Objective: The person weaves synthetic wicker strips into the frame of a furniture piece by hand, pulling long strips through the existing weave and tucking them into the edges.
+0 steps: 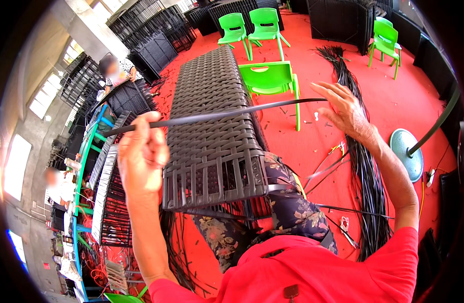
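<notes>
My left hand (141, 154) is raised and closed around a long flat black plastic strip (217, 115). The strip runs right, over a dark woven rattan panel (212, 106), to my right hand (345, 108). That hand is lifted with fingers spread; the strip's far end meets its fingers, and I cannot tell whether they pinch it. The woven panel rests on my lap and stretches away from me, with unwoven frame bars at its near end (214, 184). I wear a red shirt and flowered trousers.
A green plastic chair (270, 81) stands just beyond the panel, more green chairs (249, 28) farther back. A bundle of black strips (366, 171) lies on the red floor at right, by a round fan base (406, 154). Other people (116, 70) work at left among stacked black panels (151, 48).
</notes>
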Tool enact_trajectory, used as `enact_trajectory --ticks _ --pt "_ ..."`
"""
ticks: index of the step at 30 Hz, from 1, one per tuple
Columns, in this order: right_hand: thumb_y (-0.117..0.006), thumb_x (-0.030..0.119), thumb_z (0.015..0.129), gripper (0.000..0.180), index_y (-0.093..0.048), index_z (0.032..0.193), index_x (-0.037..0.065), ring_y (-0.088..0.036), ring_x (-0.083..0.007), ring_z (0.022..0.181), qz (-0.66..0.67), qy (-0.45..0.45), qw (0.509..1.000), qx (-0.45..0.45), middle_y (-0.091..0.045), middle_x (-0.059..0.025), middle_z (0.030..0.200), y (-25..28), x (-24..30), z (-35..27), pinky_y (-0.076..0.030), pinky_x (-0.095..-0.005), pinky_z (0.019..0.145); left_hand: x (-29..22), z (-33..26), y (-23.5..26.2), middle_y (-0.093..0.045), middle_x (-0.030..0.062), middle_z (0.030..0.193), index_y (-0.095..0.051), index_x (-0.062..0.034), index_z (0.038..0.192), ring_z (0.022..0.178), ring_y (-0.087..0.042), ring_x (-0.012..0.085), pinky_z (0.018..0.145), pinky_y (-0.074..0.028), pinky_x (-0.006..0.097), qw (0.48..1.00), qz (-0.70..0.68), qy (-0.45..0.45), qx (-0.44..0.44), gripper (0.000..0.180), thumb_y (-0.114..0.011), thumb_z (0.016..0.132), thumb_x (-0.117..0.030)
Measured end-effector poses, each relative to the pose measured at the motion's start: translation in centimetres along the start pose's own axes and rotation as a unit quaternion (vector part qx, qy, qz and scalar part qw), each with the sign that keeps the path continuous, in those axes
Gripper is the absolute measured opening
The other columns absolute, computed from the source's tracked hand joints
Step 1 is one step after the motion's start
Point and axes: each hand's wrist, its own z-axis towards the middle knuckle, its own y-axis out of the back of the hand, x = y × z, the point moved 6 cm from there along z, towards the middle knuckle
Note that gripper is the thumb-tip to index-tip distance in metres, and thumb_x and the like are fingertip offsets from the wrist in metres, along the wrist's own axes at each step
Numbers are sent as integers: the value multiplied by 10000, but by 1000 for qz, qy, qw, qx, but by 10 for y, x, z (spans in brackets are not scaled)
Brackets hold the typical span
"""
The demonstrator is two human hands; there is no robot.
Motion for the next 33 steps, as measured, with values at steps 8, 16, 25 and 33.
enact_trajectory --ticks 8,16,25,33 --pt "-504 202 928 251 -546 1107 31 -539 -36 705 614 -193 733 220 -589 1 819 -41 110 64 -461 -199 573 24 -23 -91 -583 70 681 -560 17 1050 492 -583 135 380 -413 195 982 35 104 154 270 -481 933 -214" --pt "-499 172 930 185 -557 1022 23 -535 -52 698 606 -229 717 258 -569 2 774 -49 101 48 -459 -203 591 16 -29 -74 -610 86 705 -596 29 978 509 -585 118 426 -448 200 985 108 19 135 209 -487 927 -142" --pt "-476 198 942 210 -562 1049 39 -526 -38 706 600 -201 750 191 -569 17 804 -49 98 52 -456 -195 595 15 -32 -67 -606 126 722 -532 36 952 533 -616 187 428 -482 246 983 -49 98 149 231 -476 931 -187" --pt "-499 248 929 241 -594 1039 56 -490 -30 592 522 -159 827 138 -582 8 739 -39 80 52 -408 -175 534 10 -27 -58 -601 105 753 -542 26 1042 544 -596 152 451 -460 220 991 -6 22 133 226 -487 923 -158"
